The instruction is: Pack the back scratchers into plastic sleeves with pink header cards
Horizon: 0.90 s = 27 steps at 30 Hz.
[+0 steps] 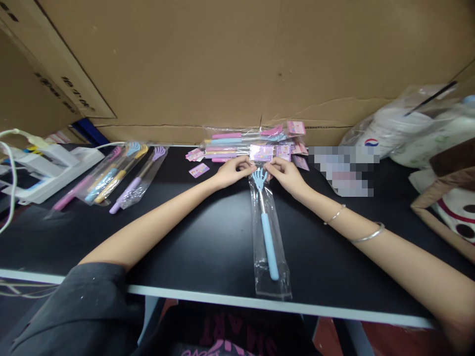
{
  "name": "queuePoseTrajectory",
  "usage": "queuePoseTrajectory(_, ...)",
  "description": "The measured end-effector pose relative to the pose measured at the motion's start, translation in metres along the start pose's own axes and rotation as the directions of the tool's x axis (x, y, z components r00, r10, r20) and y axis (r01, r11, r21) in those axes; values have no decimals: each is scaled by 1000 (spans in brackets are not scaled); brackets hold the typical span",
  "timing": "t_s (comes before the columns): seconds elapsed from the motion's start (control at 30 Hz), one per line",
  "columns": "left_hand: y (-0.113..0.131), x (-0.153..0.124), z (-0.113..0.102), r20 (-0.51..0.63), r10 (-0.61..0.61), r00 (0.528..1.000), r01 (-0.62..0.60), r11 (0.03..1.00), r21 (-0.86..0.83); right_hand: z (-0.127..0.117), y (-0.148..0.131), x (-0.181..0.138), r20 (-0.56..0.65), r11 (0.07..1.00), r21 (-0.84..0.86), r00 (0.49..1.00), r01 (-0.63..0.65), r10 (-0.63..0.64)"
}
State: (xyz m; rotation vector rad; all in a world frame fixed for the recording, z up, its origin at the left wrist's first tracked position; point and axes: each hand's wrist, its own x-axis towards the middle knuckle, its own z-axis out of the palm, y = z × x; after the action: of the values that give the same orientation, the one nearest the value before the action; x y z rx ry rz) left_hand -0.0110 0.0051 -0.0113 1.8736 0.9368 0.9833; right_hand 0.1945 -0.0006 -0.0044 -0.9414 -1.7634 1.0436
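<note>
A light blue back scratcher [269, 247] lies inside a clear plastic bag [273, 291] in front of me, its claw end pointing away. At the bag's far end is a pink and purple header card [261, 152]. My left hand [234, 172] pinches the left side of the bag's top just below the card. Opposite it, my right hand [285, 174] pinches the right side. Behind my hands lies a pile of bagged back scratchers [237, 141] with similar cards. One loose card [199, 170] rests on the table left of my left hand.
Several bagged back scratchers [128, 192] lie at the left beside a white power strip [70, 173] with plugs and cables. On the right stand a cup in a plastic bag [389, 128] and a brown and white bag [456, 198]. A cardboard wall [222, 64] closes off the back.
</note>
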Motion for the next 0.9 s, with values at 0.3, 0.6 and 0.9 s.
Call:
queuePoseTrajectory(0.3, 4, 1, -1, -80, 51, 995, -60, 992, -115, 4, -4, 0, 43, 1000, 11, 999, -17, 17)
queuePoseTrajectory(0.6, 4, 1, -1, -57, 53, 997, -62, 986, -152, 4, 0, -1, 91, 997, 0, 993, -72, 71)
queuePoseTrajectory(0.9, -1, 1, -2, 22, 52, 998, -49, 990, -133, 2, 3, 0, 69, 998, 15, 995, -67, 66)
